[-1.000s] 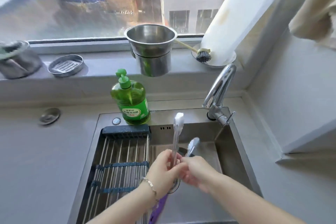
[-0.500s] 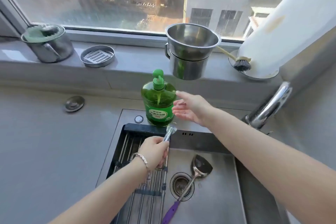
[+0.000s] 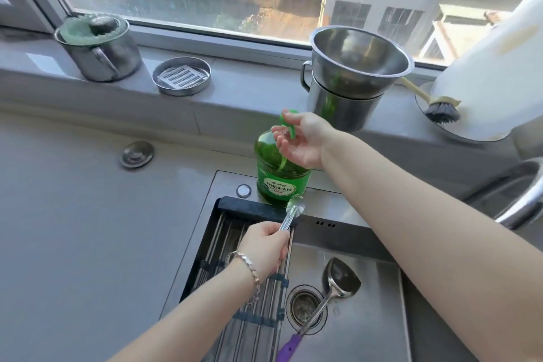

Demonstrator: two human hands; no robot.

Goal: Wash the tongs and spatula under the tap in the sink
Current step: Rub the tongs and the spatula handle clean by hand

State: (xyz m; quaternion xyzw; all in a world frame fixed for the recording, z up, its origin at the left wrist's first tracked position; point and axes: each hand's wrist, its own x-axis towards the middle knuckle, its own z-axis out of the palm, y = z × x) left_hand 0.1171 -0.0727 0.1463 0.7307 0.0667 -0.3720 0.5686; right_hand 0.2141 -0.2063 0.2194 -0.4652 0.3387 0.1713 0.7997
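Note:
My left hand (image 3: 264,247) grips the metal tongs (image 3: 291,214) by the handle over the drying rack, their tips pointing at the green dish soap bottle (image 3: 279,182). My right hand (image 3: 299,138) is at the bottle's pump: the thumb rests on the pump head and the fingers are cupped, palm up, under the spout. The spatula (image 3: 340,276) lies in the sink (image 3: 379,317), its steel blade beside the drain and its purple handle towards me. The tap (image 3: 526,206) curves in at the right edge; no water stream shows.
A roll-up drying rack (image 3: 223,244) covers the sink's left half. On the sill stand a lidded metal pot (image 3: 100,47), a round metal strainer dish (image 3: 182,76), stacked steel bowls (image 3: 352,76), a dish brush (image 3: 440,110) and a white board (image 3: 493,67). A sink plug (image 3: 137,154) lies on the grey counter.
My right hand has let go near the tongs, reached up to the soap bottle and now sits on its pump. My left hand holds the tongs lower over the rack. The view has shifted left.

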